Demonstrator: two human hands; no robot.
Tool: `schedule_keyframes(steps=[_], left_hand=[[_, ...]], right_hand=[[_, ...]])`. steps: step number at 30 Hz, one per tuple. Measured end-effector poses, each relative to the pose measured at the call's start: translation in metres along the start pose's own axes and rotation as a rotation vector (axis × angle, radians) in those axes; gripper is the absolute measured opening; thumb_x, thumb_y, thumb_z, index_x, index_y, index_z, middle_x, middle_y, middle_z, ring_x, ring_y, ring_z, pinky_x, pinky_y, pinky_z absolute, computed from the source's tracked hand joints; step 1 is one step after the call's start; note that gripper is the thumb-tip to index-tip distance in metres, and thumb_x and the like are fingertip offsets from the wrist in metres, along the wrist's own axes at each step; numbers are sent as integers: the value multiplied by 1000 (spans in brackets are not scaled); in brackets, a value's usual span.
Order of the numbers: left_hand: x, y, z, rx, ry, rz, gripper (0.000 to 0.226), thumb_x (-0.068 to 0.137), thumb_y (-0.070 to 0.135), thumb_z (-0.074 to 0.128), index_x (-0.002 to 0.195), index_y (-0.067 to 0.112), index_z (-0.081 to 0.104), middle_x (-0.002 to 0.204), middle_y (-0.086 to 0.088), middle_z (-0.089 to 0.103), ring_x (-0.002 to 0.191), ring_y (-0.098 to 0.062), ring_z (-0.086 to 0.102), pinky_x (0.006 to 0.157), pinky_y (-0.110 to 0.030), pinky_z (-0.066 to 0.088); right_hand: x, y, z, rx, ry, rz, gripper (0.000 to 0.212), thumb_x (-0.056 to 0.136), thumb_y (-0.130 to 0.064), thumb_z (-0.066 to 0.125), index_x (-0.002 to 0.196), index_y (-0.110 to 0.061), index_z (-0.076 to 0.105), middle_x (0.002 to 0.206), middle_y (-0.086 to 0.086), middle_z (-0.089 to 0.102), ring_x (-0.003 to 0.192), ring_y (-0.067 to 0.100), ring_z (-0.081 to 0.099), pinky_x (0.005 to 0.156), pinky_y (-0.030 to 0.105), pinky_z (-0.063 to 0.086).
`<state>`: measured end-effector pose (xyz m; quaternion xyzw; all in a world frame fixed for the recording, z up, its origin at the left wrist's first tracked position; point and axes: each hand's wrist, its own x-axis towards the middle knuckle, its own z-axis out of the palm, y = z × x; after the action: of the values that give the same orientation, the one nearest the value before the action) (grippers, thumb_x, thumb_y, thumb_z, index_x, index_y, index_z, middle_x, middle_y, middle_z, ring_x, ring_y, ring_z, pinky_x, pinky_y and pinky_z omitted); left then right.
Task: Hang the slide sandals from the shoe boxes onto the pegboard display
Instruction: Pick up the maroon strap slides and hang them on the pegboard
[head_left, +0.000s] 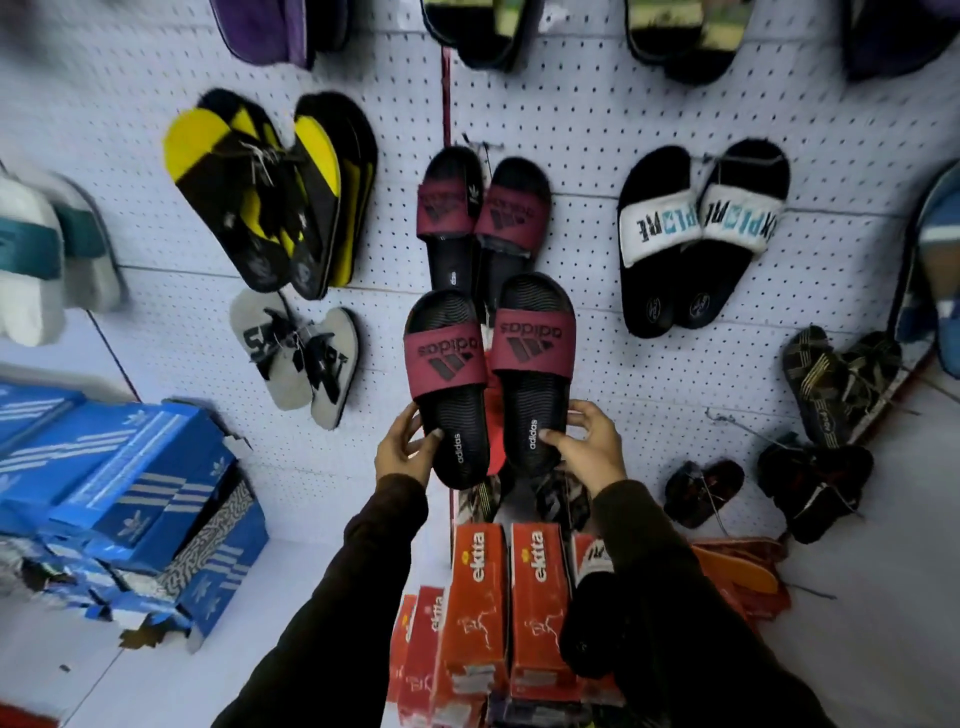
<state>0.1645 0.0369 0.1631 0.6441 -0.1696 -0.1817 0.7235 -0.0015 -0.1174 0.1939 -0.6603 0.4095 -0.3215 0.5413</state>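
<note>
In front of the white pegboard (597, 130), our left hand (402, 449) grips one black slide sandal with a maroon strap (449, 384), our right hand (587, 441) its twin (532, 364).

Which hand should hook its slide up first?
Probably the right hand. Its maroon adidas slide is raised higher, closer to the matching hung pair. The left hand holds its slide lower.

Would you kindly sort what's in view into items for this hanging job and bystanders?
Job: maroon-strapped black slide sandals, left hand, right hand, white pegboard, blue striped shoe boxes.
Bystanders: yellow-and-black flip-flops, white-strapped black slides, orange cardboard boxes.
</note>
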Motion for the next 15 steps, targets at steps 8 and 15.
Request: schedule_keyframes(steps=[8,15], left_hand=[[44,76,-3,9,2,256,56,85,7,67,137,19,51,119,6,62,89,-8,62,72,-11,51],[95,156,7,-22,17,402,59,85,5,66,141,11,47,122,-1,57,89,-5,63,82,-15,52]], right_hand=[[19,-78,10,179,62,-178,54,79,-2,77,129,-12,58,126,9,65,85,18,72,86,54,61],[49,-154,14,194,102,-280,47,76,-8,80,119,-19,62,119,4,66,112,30,68,84,54,62]])
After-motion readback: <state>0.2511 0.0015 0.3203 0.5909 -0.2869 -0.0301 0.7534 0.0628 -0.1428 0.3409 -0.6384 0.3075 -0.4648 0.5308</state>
